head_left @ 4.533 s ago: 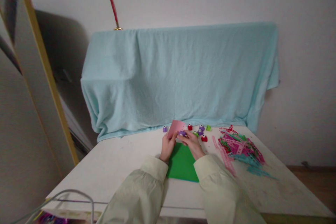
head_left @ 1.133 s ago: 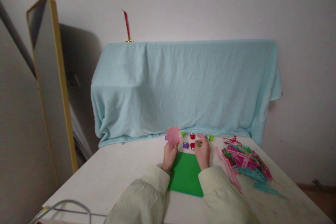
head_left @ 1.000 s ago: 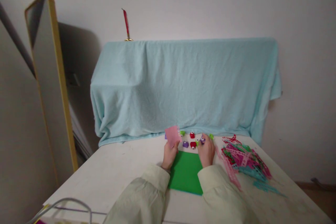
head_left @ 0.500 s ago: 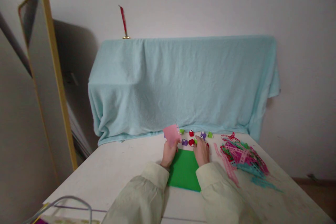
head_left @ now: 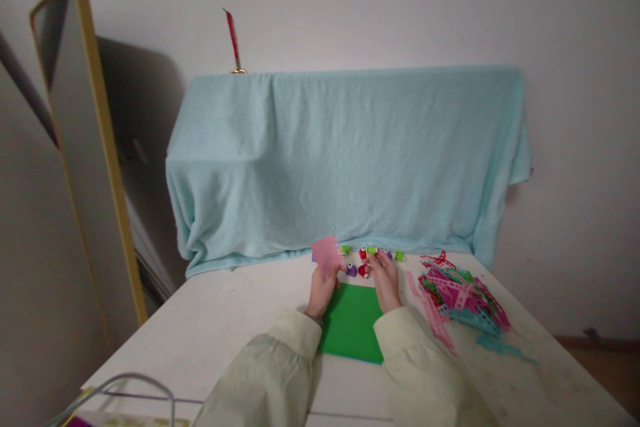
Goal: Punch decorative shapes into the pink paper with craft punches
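My left hand (head_left: 323, 288) is closed on a pink sheet of paper or foam (head_left: 327, 253), held upright, with small cut-outs along its right edge. My right hand (head_left: 385, 277) pinches a small green craft punch (head_left: 371, 251) at its fingertips, just right of the sheet. Beneath and between both hands lies a green sheet (head_left: 353, 323). More small punches stand behind it: a purple one (head_left: 351, 270), a red one (head_left: 363, 271), another red one (head_left: 363, 253) and a green one (head_left: 399, 255). My right fingers partly hide others.
A heap of pink, red and teal perforated strips (head_left: 465, 300) lies on the white table (head_left: 240, 320) at the right. A light blue cloth (head_left: 350, 160) hangs behind the table. A grey cable (head_left: 135, 377) loops at the front left; a framed mirror (head_left: 95, 147) leans at the left.
My right hand has lifted the green craft punch from the table, raising it up and slightly left. My left hand and the pink sheet stay almost where they were.
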Demonstrator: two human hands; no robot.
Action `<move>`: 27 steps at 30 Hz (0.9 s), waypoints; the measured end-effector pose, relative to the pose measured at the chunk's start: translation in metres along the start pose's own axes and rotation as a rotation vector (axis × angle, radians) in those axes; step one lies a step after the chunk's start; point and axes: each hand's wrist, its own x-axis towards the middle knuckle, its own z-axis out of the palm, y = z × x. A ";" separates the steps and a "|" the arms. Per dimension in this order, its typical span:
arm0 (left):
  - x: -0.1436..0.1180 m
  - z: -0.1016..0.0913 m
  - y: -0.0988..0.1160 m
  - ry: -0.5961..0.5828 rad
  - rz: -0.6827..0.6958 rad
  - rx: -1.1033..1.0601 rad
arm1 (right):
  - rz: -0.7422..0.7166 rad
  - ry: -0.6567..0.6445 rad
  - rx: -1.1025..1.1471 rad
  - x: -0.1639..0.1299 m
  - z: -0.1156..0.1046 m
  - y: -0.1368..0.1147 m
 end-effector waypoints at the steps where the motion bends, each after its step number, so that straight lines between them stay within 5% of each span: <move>1: 0.000 0.000 0.001 -0.005 0.002 -0.003 | 0.032 -0.011 0.099 0.000 0.001 0.000; 7: -0.003 0.001 0.004 0.023 -0.031 -0.018 | 0.117 0.015 0.277 0.000 0.003 0.000; 19: 0.001 0.000 -0.009 -0.031 -0.031 -0.021 | 0.175 -0.229 0.211 -0.012 0.006 -0.008; 27: -0.001 0.002 -0.010 -0.008 -0.044 -0.024 | 0.178 -0.208 0.219 -0.012 0.012 -0.012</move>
